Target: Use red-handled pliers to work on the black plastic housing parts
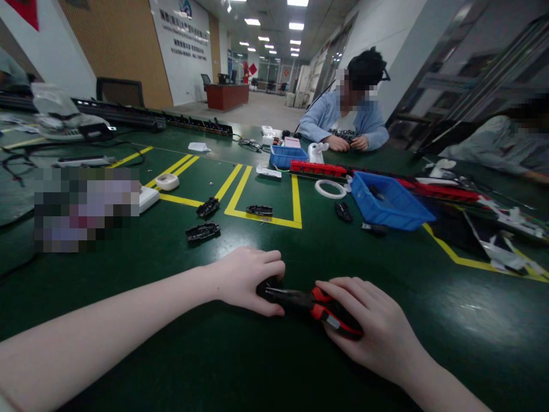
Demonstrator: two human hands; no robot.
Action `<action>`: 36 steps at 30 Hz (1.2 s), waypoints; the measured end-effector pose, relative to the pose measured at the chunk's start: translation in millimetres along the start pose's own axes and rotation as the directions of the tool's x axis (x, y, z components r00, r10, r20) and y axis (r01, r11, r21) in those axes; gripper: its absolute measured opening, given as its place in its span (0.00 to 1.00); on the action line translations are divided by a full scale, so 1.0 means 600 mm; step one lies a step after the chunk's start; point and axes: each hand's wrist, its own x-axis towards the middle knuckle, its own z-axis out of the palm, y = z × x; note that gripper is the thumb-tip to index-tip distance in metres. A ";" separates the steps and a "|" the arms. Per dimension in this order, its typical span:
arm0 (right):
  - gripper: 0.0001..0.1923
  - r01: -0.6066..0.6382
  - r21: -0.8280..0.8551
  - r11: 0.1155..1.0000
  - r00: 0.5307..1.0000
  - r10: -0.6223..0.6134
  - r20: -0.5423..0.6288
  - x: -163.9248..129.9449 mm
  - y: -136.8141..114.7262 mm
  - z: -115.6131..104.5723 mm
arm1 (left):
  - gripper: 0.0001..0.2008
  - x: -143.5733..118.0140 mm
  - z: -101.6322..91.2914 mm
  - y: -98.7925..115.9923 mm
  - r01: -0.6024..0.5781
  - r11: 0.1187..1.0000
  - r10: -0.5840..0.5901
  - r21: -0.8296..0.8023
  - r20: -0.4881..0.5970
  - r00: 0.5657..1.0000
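Note:
My left hand is closed around a small black plastic part, most of which the fingers hide. Red-and-black handled pliers lie in the grip of my right hand, their dark jaws pointing left and reaching the black part. Whether the jaws are clamped on it I cannot tell. Beyond my hands on the green table lie several black plastic shells: one shell and another shell to the left, and a third shell inside a yellow-taped rectangle.
A blue bin stands at the right with dark parts in it, beside a white ring. A smaller blue bin sits farther back. Across the table a person in a blue top works with both hands. Yellow tape marks the table.

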 end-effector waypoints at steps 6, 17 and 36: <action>0.23 0.010 0.009 1.000 1.000 -0.010 -0.009 0.000 -0.003 0.002 | 0.21 0.000 0.002 -0.003 -0.017 1.000 0.017 0.014 -0.001 1.000; 0.23 0.018 -0.003 1.000 1.000 -0.018 -0.022 -0.003 -0.002 0.005 | 0.20 -0.001 0.006 -0.004 -0.084 0.992 0.084 0.090 0.013 0.996; 0.23 0.016 -0.016 1.000 0.999 -0.017 -0.044 0.000 -0.006 0.001 | 0.19 0.000 -0.001 0.000 -0.054 0.997 0.052 0.062 0.026 0.998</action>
